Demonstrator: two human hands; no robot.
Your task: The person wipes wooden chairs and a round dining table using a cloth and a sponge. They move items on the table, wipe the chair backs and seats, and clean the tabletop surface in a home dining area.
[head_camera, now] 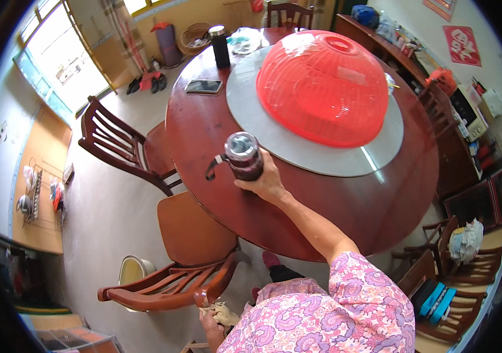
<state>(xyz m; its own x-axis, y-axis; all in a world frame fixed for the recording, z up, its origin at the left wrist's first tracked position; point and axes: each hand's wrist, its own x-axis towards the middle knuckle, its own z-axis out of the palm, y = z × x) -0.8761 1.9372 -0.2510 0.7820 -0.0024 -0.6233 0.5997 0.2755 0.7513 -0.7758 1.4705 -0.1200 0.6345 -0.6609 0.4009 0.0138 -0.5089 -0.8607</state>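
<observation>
My right hand (268, 178) is wrapped around a dark vacuum flask (246, 165) with a shiny lid and a black wrist strap (212, 168). The flask is over the near left part of a round reddish-brown wooden table (321, 212); whether its base touches the top I cannot tell. Low in the view, my left hand (212, 326) grips a crumpled beige cloth (223, 313) beside the back of a wooden chair (167, 289). Past the flask, a large red plastic mesh food cover (321, 97) rests on a grey turntable (317, 161). Whatever lies under the cover is hidden.
On the table's far left are a smartphone (203, 87), a tall black bottle (220, 50) and a plastic bag (246, 39). Another wooden chair (118, 141) stands left, with a bucket (136, 269) on the floor. Wooden seats (467, 264) holding bags line the right.
</observation>
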